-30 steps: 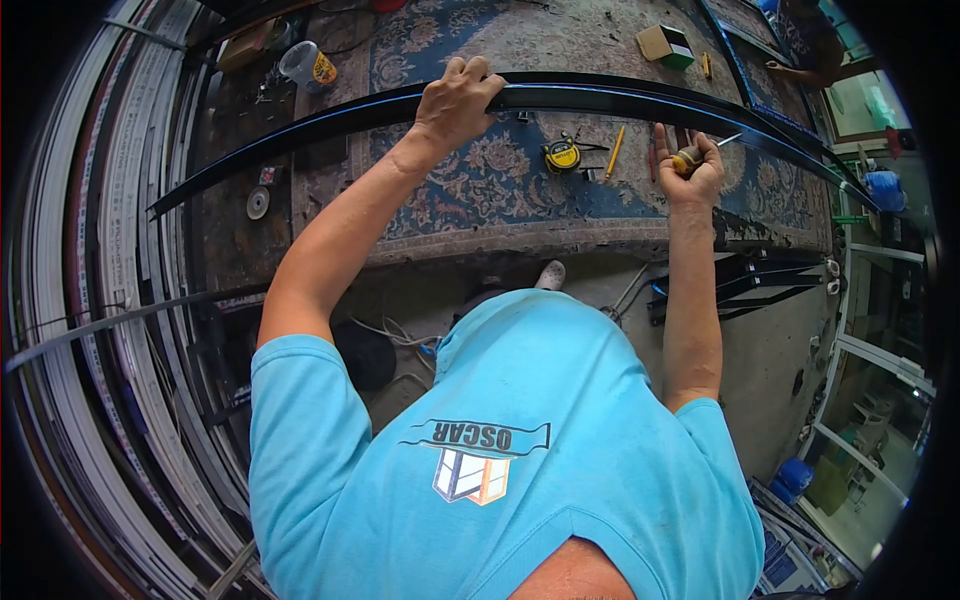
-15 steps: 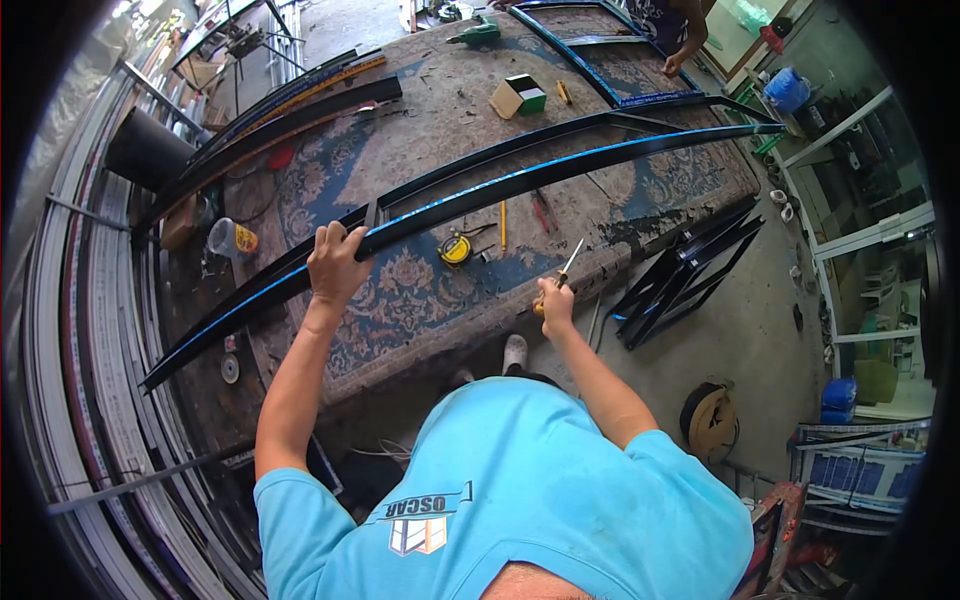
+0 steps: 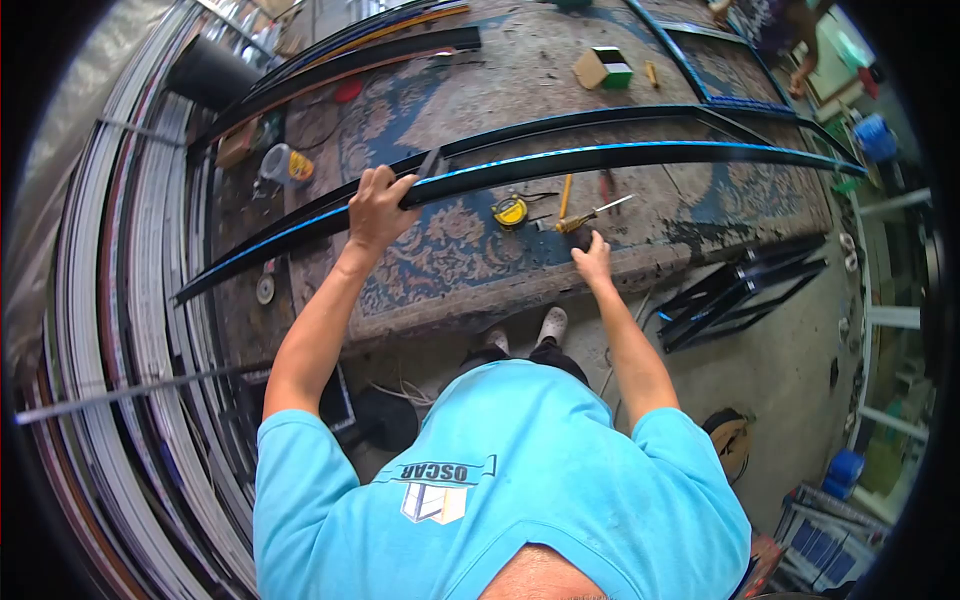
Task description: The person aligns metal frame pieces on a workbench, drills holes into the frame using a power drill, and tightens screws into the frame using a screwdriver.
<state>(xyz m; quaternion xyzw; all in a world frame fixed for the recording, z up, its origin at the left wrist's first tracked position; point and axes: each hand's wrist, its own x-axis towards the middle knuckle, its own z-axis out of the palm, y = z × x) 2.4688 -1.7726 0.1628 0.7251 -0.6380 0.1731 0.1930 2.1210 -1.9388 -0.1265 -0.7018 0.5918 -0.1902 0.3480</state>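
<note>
My left hand [image 3: 378, 208] is closed around a long black metal frame [image 3: 560, 160] with a strip of blue film along its edge, near a short crosspiece. My right hand [image 3: 593, 260] is at the front edge of the table, its thumb and fingers apart and nothing seen between them. Just beyond it a screwdriver [image 3: 608, 206] with a yellowish handle lies on the carpet, its blade pointing right. Close by lie a yellow tape measure [image 3: 509, 211], a yellow pencil-like stick [image 3: 566, 192] and a red-handled tool [image 3: 606, 185], partly behind the frame.
Patterned carpet [image 3: 430, 270] covers the table. An open box [image 3: 603, 68] and another blue-edged frame [image 3: 670, 45] lie farther back, near another person's hand [image 3: 800, 80]. A plastic tub [image 3: 287, 165] stands left. Long profiles [image 3: 110, 300] fill the left side; black frames [image 3: 740, 290] lean at right.
My right hand held the screwdriver raised over the table edge; now the screwdriver lies on the carpet and the hand is off it. My left hand still grips the frame. The view has shifted.
</note>
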